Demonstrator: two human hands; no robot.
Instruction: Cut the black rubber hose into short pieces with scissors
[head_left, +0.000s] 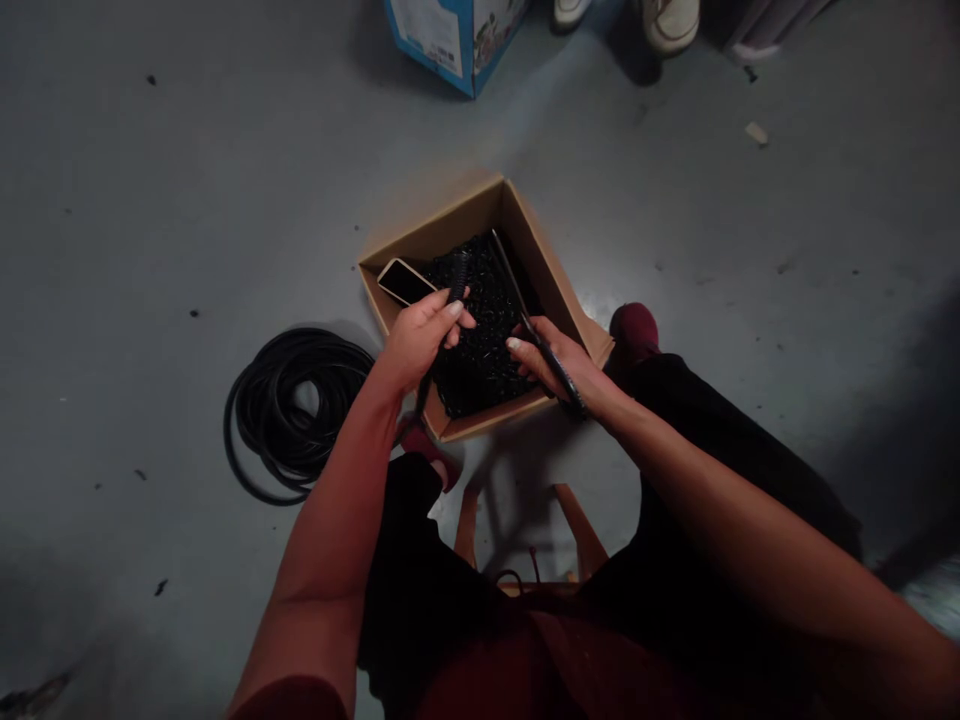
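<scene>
The left hand (426, 338) was shut around a short black ribbed tube (457, 276), with its fingers curled in tight. The right hand (559, 365) held a long thin black rod (541, 335) in a narrow grip, and the rod slanted over the box. I could not tell what the rod was made of.

Both hands were over an open cardboard box (442, 228) on the floor. Inside it lay a bumpy heap of black cable (480, 345), and a black phone (405, 282) with a tan edge sat by the left wall of the box.

A round coil of black hose (292, 415) lay on the floor just left of the box. The person's dark red shoes (634, 335) stood close to the box, one at its right corner and one by its front edge. Black trousers (720, 440) covered the legs, and the arms reached out over them. Under the person were the wooden legs of a stool (583, 530).

Farther off, a blue box (450, 40) sat at the top edge of the view, near a pair of white shoes (671, 20). The floor (150, 250) was smooth grey concrete with small dark specks and a pale scrap (756, 133) on it. The room looked dim.
</scene>
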